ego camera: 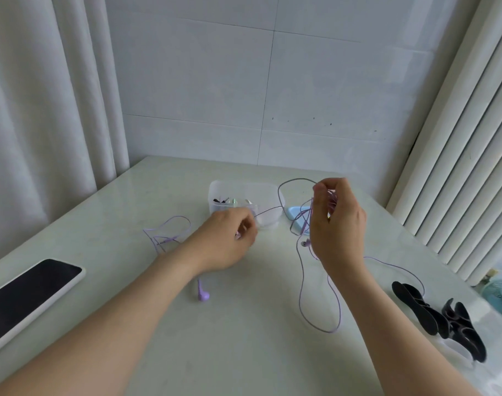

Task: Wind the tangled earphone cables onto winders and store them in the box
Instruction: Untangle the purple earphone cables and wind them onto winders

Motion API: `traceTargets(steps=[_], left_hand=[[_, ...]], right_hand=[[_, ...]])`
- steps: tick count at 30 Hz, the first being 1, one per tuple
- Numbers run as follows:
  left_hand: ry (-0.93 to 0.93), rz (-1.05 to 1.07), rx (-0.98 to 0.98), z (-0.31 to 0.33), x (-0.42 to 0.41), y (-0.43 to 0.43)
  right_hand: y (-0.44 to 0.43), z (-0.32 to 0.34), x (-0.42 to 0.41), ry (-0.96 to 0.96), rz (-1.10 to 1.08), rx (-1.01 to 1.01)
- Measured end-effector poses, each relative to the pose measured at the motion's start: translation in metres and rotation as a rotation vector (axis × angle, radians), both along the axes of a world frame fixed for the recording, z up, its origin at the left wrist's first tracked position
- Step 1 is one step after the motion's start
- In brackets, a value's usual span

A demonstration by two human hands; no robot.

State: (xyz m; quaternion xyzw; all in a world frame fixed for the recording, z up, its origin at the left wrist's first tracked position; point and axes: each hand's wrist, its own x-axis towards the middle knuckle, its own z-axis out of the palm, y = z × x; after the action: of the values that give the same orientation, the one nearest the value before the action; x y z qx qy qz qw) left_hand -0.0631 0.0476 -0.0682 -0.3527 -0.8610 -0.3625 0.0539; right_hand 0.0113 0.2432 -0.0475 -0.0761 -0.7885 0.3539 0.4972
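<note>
Pale tabletop: by the box at twelve o'clock, the purple cable spans both hands. The left hand pinches a strand and the right hand grips tangled loops. It is probably light, limp and snag-prone, best held near a free end.

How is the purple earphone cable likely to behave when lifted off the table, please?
Probably floppy: the purple earphone cable droops in loose loops from the right hand. Likely light, as a fingertip pinch holds it. It may snag, since strands cross below that hand.
</note>
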Motion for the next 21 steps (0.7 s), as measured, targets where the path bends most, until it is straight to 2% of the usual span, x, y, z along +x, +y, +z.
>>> traceTargets(steps=[3,5,7,9,15,17,19,21], left_hand=[[-0.397,-0.026,0.548,0.016,0.011,0.011],[-0.662,-0.129,0.9,0.03,0.018,0.014],[-0.851,-0.251,1.145,0.04,0.023,0.01],[-0.943,-0.299,1.266,0.046,0.025,0.006],[-1.052,-0.25,1.485,0.048,0.013,-0.005],[-1.038,-0.151,1.476,0.047,0.006,-0.007],[-0.882,0.041,1.259,0.042,-0.001,-0.004],[-0.54,0.242,0.834,0.032,-0.005,0.0]], right_hand=[[-0.001,0.003,0.002,-0.032,-0.036,-0.045],[0.0,0.002,0.001,-0.08,-0.074,-0.059],[0.002,-0.001,-0.001,-0.137,-0.112,-0.05],[0.004,-0.004,-0.002,-0.228,-0.118,-0.04],[0.01,-0.011,-0.001,-0.57,-0.082,0.034],[0.011,-0.011,0.001,-0.661,-0.102,0.074],[0.012,-0.009,0.004,-0.718,-0.138,0.106],[0.012,-0.008,0.005,-0.734,-0.172,0.124]])
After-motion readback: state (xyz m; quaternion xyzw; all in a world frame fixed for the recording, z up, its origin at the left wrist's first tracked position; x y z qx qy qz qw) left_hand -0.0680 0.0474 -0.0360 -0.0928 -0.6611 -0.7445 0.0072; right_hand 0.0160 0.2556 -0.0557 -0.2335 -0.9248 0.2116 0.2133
